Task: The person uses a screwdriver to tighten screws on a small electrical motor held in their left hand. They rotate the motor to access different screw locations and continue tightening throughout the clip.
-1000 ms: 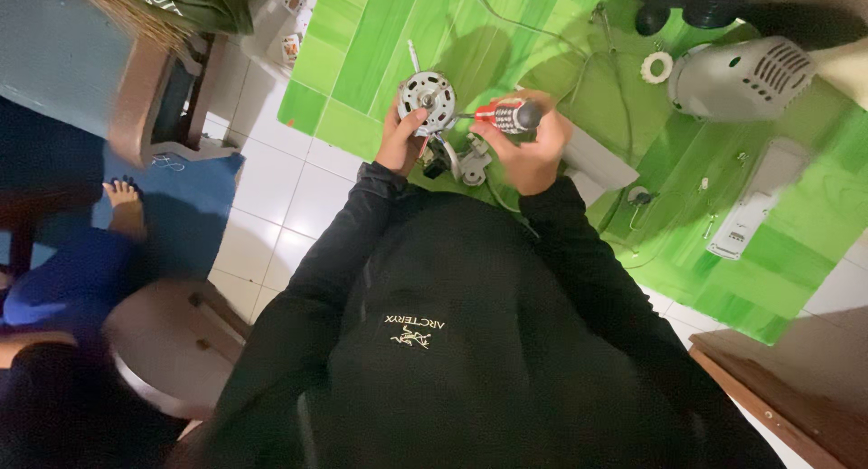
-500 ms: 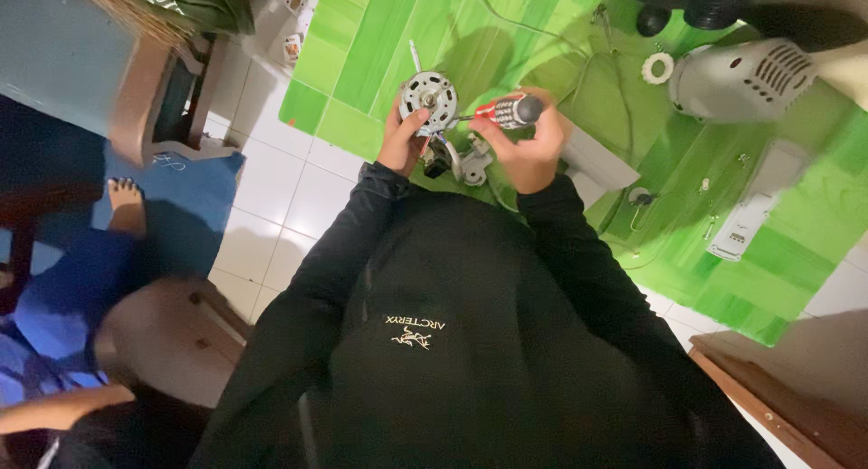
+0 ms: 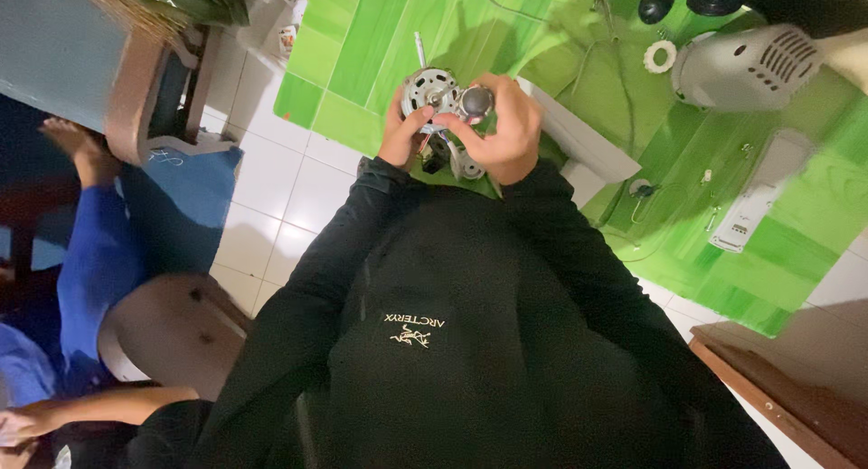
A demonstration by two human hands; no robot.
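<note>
Both grips clamped: left hand on motor, right hand on screwdriver.

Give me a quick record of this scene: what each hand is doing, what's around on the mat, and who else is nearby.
left hand: grips the motor at its side
right hand: holds a screwdriver against the motor
surface: green mat
on mat: grey housing, white ring, white cover
nearby: person in blue, lower left
</note>
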